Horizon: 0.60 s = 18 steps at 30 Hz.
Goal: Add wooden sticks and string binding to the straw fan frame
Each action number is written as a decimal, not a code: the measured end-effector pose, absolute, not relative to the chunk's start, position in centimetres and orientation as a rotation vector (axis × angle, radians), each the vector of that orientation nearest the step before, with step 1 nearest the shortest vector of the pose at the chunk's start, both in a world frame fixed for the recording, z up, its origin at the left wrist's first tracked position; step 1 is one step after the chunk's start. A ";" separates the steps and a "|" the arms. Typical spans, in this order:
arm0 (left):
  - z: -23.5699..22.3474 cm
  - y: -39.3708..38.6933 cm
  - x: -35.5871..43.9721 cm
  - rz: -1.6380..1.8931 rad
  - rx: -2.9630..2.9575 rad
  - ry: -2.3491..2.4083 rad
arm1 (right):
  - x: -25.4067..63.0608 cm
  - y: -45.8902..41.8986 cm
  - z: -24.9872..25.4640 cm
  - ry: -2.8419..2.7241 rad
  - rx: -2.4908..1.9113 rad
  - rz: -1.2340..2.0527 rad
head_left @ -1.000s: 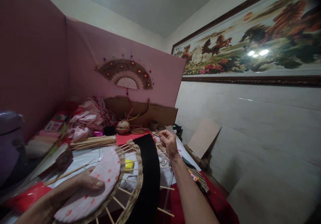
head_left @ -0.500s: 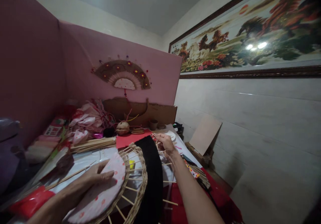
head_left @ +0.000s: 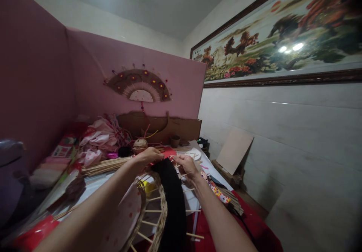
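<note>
A half-made fan stretches from the front edge up to my hands: thin wooden sticks, a black fabric band, braided twine and a pale dotted fabric centre. At its far end, my right hand pinches the fan by the stick ends beside the black band. My left hand is closed at the band's top corner, just left of the right hand. A bit of red shows between the two hands, but what the left fingertips hold is hidden. My left forearm covers part of the dotted centre.
A finished fan hangs on the pink panel. Behind my hands stand a twine ball and a small brown pot. Bundled sticks and pink fabric lie left; patterned fabric lies right.
My left hand has left the dotted centre and moved up and right to the fan's far end, beside my right hand. The right hand has stayed nearly in place.
</note>
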<state>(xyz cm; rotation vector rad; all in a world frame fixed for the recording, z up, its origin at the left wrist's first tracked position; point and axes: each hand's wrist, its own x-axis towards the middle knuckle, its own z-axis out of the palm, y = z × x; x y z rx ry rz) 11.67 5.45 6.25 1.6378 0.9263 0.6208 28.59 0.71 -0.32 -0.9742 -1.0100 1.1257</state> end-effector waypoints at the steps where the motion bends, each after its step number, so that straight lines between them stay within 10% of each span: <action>1: 6.0 5.8 12.3 0.610 1.656 0.926 | 28.6 0.7 -0.4 -1.006 -0.978 1.125; 18: 1.9 8.9 14.4 0.512 1.623 0.872 | 28.8 2.1 -1.7 -1.068 -0.979 0.995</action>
